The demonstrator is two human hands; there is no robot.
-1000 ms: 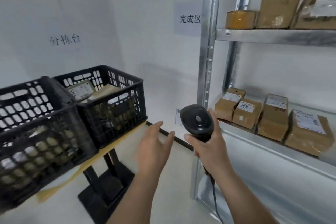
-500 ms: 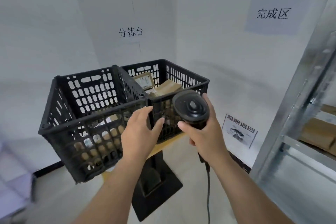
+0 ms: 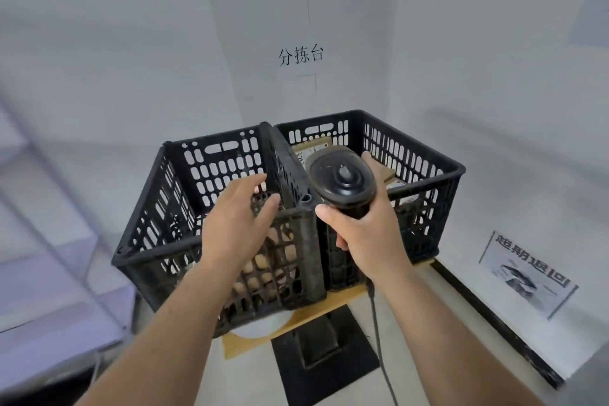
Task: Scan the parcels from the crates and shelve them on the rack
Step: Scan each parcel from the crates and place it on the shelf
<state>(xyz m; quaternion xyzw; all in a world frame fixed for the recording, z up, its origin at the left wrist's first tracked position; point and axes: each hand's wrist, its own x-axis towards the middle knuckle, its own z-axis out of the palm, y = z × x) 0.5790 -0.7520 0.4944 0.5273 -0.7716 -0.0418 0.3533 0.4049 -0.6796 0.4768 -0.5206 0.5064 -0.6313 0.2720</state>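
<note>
1. Left hand (image 3: 239, 224) reaches out with fingers spread and relaxed, holding nothing, just above the near rim of the left black slotted plastic crate (image 3: 184, 208). A second ago it hung in open air beside the metal rack; now it is poised over the crates.
2. Right hand (image 3: 364, 234) is wrapped tight round the grip of the black handheld barcode scanner (image 3: 342, 181), whose rounded head faces the camera. Its dark cable (image 3: 379, 333) hangs down toward the floor.
3. Brown cardboard parcels (image 3: 313, 152) lie in the right black slotted plastic crate (image 3: 421, 181), one showing a white label, partly hidden behind the scanner head. More brown shapes show through the left crate's slots, too blurred to count.
4. Both crates sit side by side, touching, on a tan board over a black pedestal stand (image 3: 323, 349).
5. Since a second ago the view has swung from the rack, now out of sight, to the crates. This suggests a fresh cycle: the empty hand looks ready to pick the next parcel for scanning.
6. A white wall sign with black Chinese characters (image 3: 300, 54) hangs above the crates.
</note>
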